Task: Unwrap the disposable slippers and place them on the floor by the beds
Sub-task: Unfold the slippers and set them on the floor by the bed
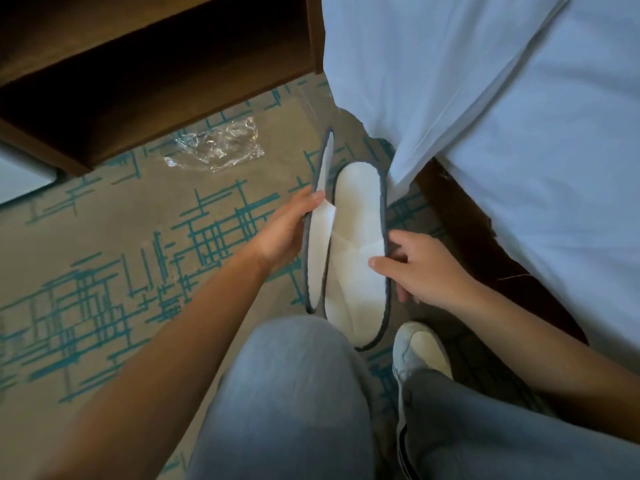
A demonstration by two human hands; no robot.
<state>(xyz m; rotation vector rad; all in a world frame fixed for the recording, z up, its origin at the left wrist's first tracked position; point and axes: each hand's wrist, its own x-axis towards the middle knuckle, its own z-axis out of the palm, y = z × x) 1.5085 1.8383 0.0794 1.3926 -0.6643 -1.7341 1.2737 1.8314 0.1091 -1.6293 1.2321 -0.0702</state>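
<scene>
Two white disposable slippers with dark grey edging are out of their wrapper, just above the patterned carpet beside the bed. My left hand (287,230) grips the left slipper (318,244), which is tipped up on its edge. The right slipper (356,251) lies flatter, its toe end towards me, and my right hand (420,271) holds its right rim with the thumb on top. The two slippers touch along their inner edges. The empty clear plastic wrapper (218,147) lies crumpled on the carpet farther away to the left.
A bed with white sheets (502,133) fills the right side, its dark base (478,237) close to the slippers. A brown wooden nightstand (156,74) stands at the upper left. My knees in grey trousers and a white shoe (419,351) are at the bottom.
</scene>
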